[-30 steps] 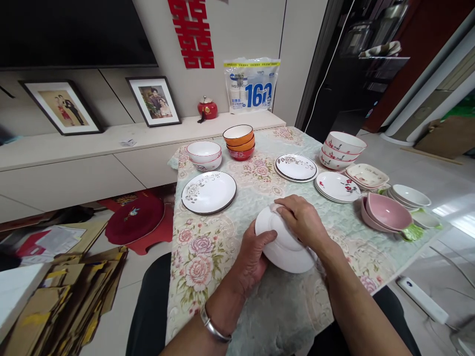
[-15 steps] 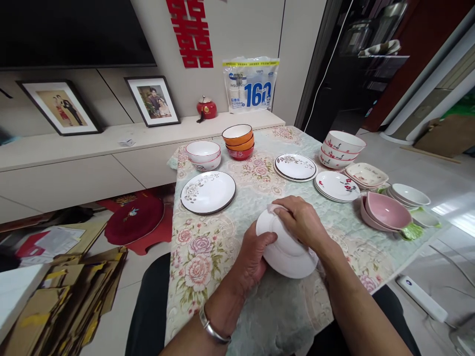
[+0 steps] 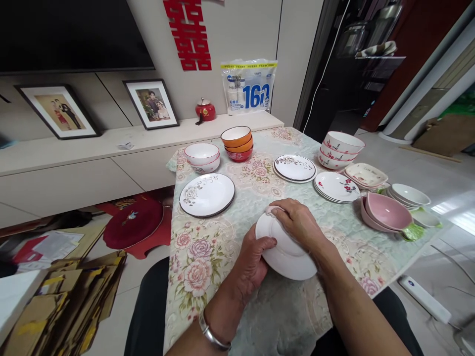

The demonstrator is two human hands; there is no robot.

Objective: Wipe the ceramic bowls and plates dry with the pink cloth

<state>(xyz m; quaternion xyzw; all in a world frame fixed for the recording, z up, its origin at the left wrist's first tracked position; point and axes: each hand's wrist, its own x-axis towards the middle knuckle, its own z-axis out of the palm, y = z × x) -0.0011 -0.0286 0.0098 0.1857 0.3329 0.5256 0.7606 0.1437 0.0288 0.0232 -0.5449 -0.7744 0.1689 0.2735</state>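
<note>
A white plate point(image 3: 287, 254) is held tilted above the near part of the table, its plain underside with a foot ring facing me. My left hand point(image 3: 256, 254) grips its left edge, thumb lying across the underside and fingers behind. My right hand point(image 3: 297, 222) is closed over the plate's upper right rim, with a small bit of pale cloth point(image 3: 272, 209) showing at its fingertips. Most of that cloth is hidden under the hand. Beyond the hands lie flower-patterned white plates point(image 3: 208, 194) at the left and red-flowered plates point(image 3: 337, 187) at the right.
Stacked white bowls point(image 3: 202, 157), orange bowls point(image 3: 236, 141) and red-rimmed bowls point(image 3: 341, 148) stand toward the back. Dark-rimmed plates point(image 3: 295, 167) lie between them. Pink leaf-shaped bowls point(image 3: 388, 211), square dishes point(image 3: 365, 175) and pale green bowls point(image 3: 410, 194) are at the right. A floral tablecloth point(image 3: 200, 269) covers the table.
My right hand has shifted slightly over the plate's rim, and the cloth edge near the plate's right side no longer shows. My left hand keeps its grip. The view has tipped slightly.
</note>
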